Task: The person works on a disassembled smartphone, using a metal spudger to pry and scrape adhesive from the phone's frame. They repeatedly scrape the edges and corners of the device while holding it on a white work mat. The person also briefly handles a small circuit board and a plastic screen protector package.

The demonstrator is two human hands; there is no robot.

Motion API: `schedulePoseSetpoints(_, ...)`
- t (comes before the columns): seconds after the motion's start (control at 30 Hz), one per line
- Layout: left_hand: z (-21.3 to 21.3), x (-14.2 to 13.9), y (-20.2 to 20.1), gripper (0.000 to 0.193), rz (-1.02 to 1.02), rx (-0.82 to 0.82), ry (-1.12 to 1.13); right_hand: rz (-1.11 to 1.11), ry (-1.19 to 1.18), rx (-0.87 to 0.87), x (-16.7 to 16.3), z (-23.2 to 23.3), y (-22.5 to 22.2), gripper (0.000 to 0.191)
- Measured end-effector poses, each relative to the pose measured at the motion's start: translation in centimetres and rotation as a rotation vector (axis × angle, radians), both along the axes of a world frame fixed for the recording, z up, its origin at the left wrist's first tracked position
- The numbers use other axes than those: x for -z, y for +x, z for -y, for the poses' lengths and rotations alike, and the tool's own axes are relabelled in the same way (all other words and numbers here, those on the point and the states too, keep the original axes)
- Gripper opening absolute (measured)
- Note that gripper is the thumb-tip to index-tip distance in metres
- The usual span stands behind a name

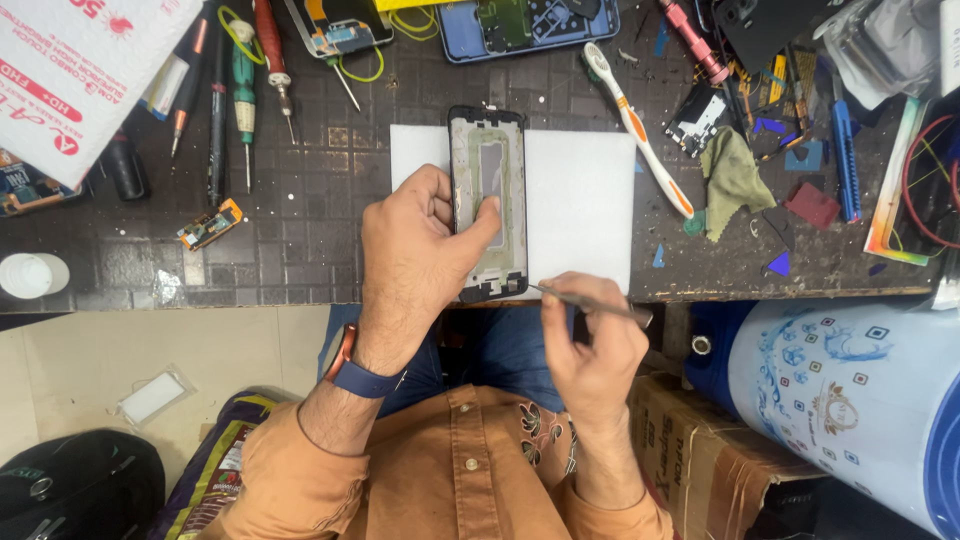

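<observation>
On my cluttered dark desk [300, 190], left hand [415, 240] presses the phone frame [488, 205]; right grip [590, 340] pinches a thin metal tool [590, 303].

The left hand [415, 250] presses a black phone frame [488, 200] flat on a white sheet [580, 205] on the dark surface [300, 200], thumb on its middle. The right hand [592, 345] holds thin metal tweezers [590, 302], tip at the frame's near right corner. A white toothbrush [640, 130] lies to the right.
</observation>
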State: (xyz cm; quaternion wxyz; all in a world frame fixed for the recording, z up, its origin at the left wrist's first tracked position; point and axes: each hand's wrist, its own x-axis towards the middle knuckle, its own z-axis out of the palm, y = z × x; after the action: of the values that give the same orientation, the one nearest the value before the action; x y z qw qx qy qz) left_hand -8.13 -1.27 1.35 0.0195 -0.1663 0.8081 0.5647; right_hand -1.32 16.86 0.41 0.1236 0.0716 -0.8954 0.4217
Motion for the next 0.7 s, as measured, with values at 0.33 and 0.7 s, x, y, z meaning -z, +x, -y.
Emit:
schedulePoseSetpoints(0.33, -0.1, -0.2, 0.0, 0.027, -0.031, -0.013, 0.015, -0.283, 0.052, -0.110, 1.1, 0.5, 0.7, 0.022)
schedulePoseSetpoints(0.7, -0.1, -0.1, -0.2, 0.027, 0.010, -0.003, 0.037, -0.257, 0.051, -0.072, 1.1, 0.9, 0.0, 0.022)
